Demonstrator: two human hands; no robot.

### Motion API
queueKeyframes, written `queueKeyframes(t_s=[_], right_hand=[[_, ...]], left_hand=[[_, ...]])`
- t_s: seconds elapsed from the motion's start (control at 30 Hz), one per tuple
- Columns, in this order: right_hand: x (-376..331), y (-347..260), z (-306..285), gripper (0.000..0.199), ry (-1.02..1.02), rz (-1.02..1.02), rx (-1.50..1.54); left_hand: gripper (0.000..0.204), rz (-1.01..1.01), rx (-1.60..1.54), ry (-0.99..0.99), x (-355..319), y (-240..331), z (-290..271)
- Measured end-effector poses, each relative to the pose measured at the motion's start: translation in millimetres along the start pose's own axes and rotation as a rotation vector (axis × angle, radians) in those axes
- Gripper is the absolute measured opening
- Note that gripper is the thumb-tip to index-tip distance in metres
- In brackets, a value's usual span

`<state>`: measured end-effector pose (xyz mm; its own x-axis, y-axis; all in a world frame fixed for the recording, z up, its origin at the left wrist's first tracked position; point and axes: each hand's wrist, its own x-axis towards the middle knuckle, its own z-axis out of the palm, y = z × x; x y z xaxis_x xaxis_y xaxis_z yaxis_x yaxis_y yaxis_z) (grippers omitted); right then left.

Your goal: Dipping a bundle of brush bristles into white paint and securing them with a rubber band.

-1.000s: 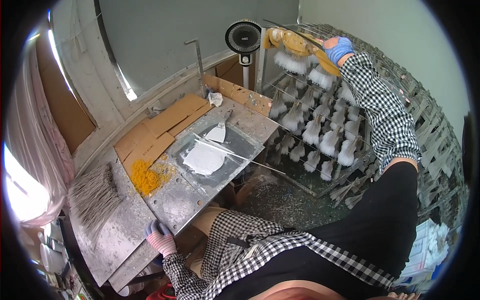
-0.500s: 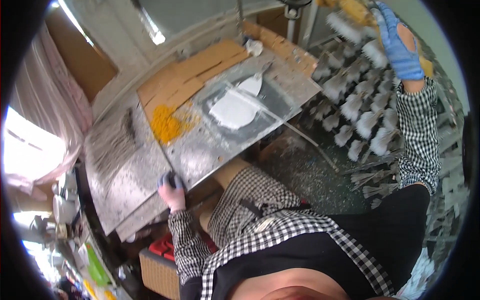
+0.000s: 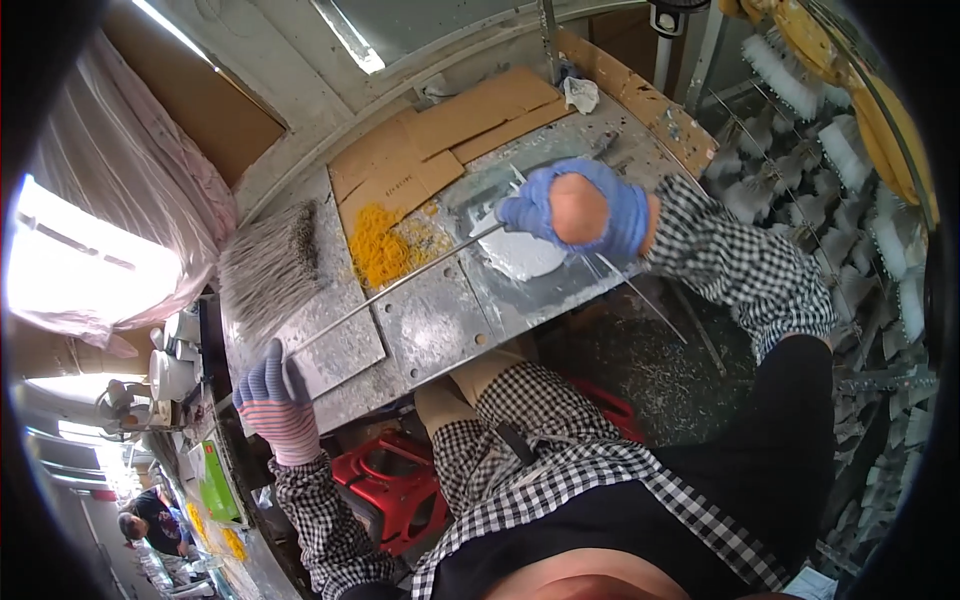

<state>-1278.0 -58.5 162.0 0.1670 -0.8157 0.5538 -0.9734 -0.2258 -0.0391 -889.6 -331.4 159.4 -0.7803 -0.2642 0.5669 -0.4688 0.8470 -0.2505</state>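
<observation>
My left hand (image 3: 276, 408), in a striped pink and grey glove, is closed around one end of a thin metal rod (image 3: 390, 286) at the table's left front corner. The rod slants up across the table to my right hand (image 3: 580, 210), whose blue glove is closed on its other end, bare skin showing through the glove's back. Beneath my right hand lies white paste (image 3: 525, 257) on a dark plate, partly hidden. Thin sticks (image 3: 640, 300) jut from there past the table's front edge. A heap of yellow rubber bands (image 3: 378, 250) lies behind the rod.
Grey bristle bundles (image 3: 270, 262) lie on the table's left part. Cardboard sheets (image 3: 400, 160) cover its back, near a crumpled white tissue (image 3: 580, 95). At right stands a rack of white and grey brush tufts (image 3: 850, 150). A red stool (image 3: 395, 480) is under me; a person (image 3: 160, 520) is far left.
My right hand has come from the rack at the upper right to over the paste. My left hand has shifted left along the table edge. The rod now stretches between both hands.
</observation>
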Motion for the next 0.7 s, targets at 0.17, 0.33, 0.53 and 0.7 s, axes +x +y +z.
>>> queueKeyframes(t_s=[0.17, 0.33, 0.53, 0.7], right_hand=[[31, 104, 31, 0.019, -0.097, -0.138, -0.339], [90, 219, 51, 0.029, -0.016, -0.138, -0.772], [128, 321, 51, 0.021, -0.188, 0.237, -0.944], [134, 347, 47, 0.024, -0.234, 0.272, -1.053]], left_hand=[[0.022, -0.116, -0.277, -0.064, -27, -31, 30], [0.015, -0.455, -0.579, -0.191, -81, -57, 77], [0.010, -0.695, -0.872, -0.155, -78, -58, 134], [0.009, -0.869, -1.004, -0.075, -78, -62, 167]])
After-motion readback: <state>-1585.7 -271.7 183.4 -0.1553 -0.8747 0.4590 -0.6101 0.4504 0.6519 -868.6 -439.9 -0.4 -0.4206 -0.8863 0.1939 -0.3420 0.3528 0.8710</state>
